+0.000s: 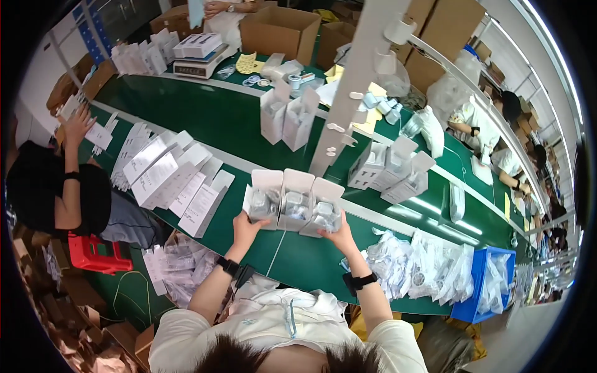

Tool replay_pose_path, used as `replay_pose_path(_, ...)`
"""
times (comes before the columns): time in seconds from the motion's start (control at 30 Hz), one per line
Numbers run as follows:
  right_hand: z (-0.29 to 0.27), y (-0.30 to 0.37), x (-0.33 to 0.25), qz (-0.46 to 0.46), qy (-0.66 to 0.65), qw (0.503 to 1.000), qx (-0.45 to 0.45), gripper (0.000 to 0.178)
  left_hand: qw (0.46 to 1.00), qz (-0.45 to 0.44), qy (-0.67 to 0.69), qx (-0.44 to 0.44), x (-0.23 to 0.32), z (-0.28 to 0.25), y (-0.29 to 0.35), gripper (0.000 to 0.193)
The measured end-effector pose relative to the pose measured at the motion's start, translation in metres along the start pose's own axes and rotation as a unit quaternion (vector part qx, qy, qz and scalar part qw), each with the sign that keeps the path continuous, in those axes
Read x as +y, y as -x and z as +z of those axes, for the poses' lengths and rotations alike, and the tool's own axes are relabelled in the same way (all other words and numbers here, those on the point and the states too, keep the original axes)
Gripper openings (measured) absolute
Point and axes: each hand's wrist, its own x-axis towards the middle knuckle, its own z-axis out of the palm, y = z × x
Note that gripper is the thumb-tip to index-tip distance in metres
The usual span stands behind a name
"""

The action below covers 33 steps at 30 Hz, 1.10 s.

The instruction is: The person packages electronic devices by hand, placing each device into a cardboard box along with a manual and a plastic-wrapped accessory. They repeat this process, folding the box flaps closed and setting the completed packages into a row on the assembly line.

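- The left hand (250,227) holds the outer side of the left box; its fingers are clamped on this box, with the thumb lying across the lower front.
- The right hand (337,235) holds the outer side of the right box, and its fingers are also clamped there.
- Between the two hands, three white boxes (294,224) stand upright in one row, side by side, on the green bench (305,267). Their top flaps are raised, and inside each there is something wrapped in clear plastic.
- To the left on the bench, a group of white cartons (168,180) leans in a slanted row, with small print on the sides.
- To the right lie many clear plastic bags (404,264), and next to them is a blue bin (467,301), which contains more bags.
- Beyond the pale rail (233,161), two open packages (297,127) stand together, near the grey post (348,87).
- At the left edge, a co-worker in a black shirt (43,186) holds a white item (98,135).
- Behind this person stands a red stool (99,255).
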Motion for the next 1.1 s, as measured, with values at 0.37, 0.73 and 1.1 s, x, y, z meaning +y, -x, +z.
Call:
replay_pose_path(0.37,-0.260,0.131,-0.025,0.116,0.100,0.983,0.097,0.078,0.973,0.100,0.111,-0.178,0.155,0.201,0.060,0.056)
replay_pose_path(0.73,-0.407,0.008,0.088,0.074,-0.072,0.981,0.167,0.071,0.984,0.086,0.108,-0.117,0.186,0.428,0.015,0.077)
replay_pose_path(1.1,-0.490,-0.043,0.172,0.042,0.069,0.997,-0.004,0.062,0.990,0.096,0.032,-0.093,0.162,0.426,-0.015,0.081)
